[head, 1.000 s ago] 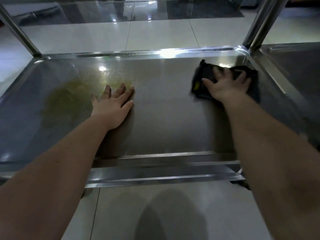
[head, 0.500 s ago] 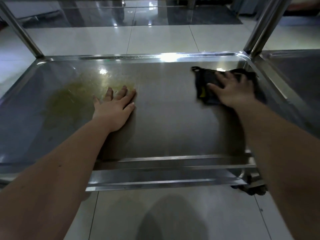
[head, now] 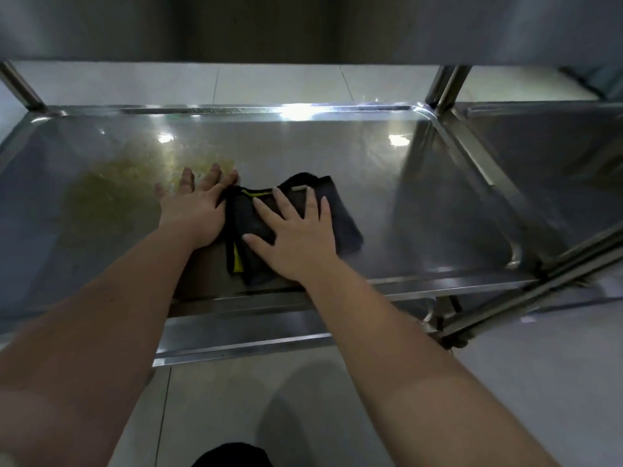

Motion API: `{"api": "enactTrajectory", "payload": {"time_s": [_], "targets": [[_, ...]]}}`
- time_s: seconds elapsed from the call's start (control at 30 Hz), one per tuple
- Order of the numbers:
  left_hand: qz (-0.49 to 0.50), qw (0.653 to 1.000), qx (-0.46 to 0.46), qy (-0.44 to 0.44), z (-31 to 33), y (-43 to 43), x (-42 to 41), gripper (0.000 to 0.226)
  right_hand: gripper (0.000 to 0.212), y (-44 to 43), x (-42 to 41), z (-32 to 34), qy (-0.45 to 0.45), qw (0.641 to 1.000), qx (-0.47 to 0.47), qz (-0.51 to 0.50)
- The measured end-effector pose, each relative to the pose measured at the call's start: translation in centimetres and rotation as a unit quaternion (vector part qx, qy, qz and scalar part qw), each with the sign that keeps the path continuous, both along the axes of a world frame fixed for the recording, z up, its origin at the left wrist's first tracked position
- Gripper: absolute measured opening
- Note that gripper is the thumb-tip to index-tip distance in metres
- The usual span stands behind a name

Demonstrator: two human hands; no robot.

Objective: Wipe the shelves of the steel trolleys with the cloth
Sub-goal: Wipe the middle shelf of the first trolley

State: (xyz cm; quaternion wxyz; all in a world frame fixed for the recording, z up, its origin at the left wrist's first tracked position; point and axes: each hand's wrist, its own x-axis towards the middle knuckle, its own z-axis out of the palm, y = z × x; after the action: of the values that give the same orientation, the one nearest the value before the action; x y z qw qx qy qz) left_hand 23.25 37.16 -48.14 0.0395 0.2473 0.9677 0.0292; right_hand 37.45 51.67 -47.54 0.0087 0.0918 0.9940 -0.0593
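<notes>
A steel trolley shelf fills the view, with a raised rim all round. A dark cloth with yellow trim lies near the shelf's middle. My right hand presses flat on the cloth with its fingers spread. Flat on the steel just left of the cloth rests my left hand, its inner edge touching the cloth. A yellowish smear covers the shelf left of my left hand.
An upper shelf hangs overhead across the top of the view. Upright posts stand at the far corners. A second trolley's shelf adjoins on the right. Tiled floor lies below the near rim.
My right hand has slid the cloth from the far right corner leftwards to the shelf's middle, up against my left hand. The view has dropped lower under the upper shelf.
</notes>
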Motion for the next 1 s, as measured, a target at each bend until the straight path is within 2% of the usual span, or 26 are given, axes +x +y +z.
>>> {"api": "enactTrajectory", "payload": {"time_s": [0.13, 0.27, 0.33, 0.43, 0.53, 0.7, 0.77, 0.9, 1.0], "targets": [[-0.003, 1.0, -0.009, -0.01, 0.1, 0.2, -0.1, 0.052, 0.072, 5.4, 2.2, 0.3, 0.008, 0.999, -0.024, -0.029], [-0.004, 1.0, -0.013, -0.008, -0.2, 0.0, -0.2, 0.056, 0.079, 16.5, 7.3, 0.1, -0.024, 0.981, 0.026, -0.189], [-0.005, 1.0, -0.017, -0.004, -0.2, 0.1, -0.2, 0.058, 0.08, 20.9, 10.2, 0.5, -0.047, 0.964, 0.021, -0.26], [-0.001, 1.0, -0.019, 0.005, -0.2, 0.1, -0.1, 0.06, 0.078, 21.8, 11.9, 0.9, -0.068, 0.951, 0.005, -0.303], [0.002, 1.0, -0.019, 0.008, 0.0, 0.1, 0.2, 0.06, 0.076, 16.3, 9.5, 0.9, -0.059, 0.963, 0.003, -0.263], [-0.004, 1.0, -0.012, 0.009, -0.1, 0.3, 0.0, 0.058, 0.076, 0.7, 4.3, 0.1, -0.021, 0.998, 0.002, -0.066], [-0.005, 1.0, -0.007, 0.007, -0.3, 0.1, -0.2, 0.057, 0.078, -1.6, 3.6, 0.2, -0.033, 0.999, -0.016, -0.023], [-0.01, 1.0, -0.003, 0.001, -0.2, 0.1, -0.2, 0.059, 0.084, 3.9, 5.4, 0.5, -0.006, 0.999, -0.028, -0.026], [-0.008, 1.0, -0.004, -0.001, -0.1, 0.2, -0.1, 0.059, 0.087, 12.6, 8.9, 0.5, -0.033, 0.992, 0.003, -0.12]]}}
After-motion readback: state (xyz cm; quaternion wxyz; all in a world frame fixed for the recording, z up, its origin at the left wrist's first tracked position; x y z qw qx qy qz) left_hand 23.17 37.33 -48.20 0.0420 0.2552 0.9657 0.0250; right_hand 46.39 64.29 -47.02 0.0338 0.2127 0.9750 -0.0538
